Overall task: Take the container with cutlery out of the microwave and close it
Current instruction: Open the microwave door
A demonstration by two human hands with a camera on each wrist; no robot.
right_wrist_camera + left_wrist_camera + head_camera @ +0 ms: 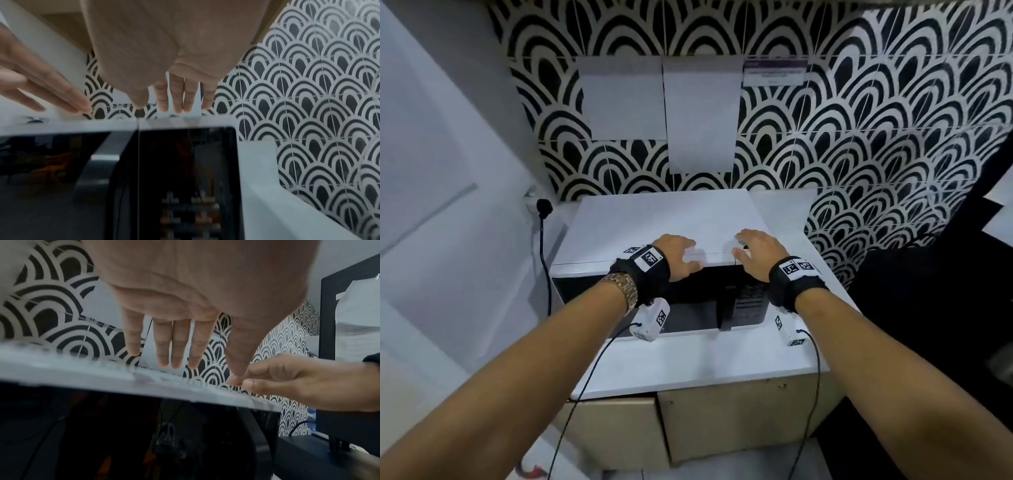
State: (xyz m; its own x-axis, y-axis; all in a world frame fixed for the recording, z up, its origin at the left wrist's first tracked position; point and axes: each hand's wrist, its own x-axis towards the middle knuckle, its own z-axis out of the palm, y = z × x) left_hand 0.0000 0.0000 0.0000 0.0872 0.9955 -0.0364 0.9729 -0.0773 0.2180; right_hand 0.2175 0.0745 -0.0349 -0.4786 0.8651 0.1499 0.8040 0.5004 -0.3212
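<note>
Both hands are up on the microwave (654, 233) roof, not on the door. My left hand (677, 255) lies flat near the front edge, fingers (171, 344) straight and spread, gripping nothing. My right hand (758, 255) sits beside it, fingers loosely extended, also empty; in the left wrist view its fingertips look slightly bent on the top edge. Door (68, 170) reads as closed, dark glass, handle (98, 165) untouched. Container with cutlery isn't visible, presumably inside; can't confirm through the glass.

Risks as I judge them: pressing down on the roof does nothing for the task. Yanking the handle with no brace could slide the unit on the white counter (705, 363). Loose cutlery could tip out on withdrawal. Wrist cables (815, 377) could snag.
</note>
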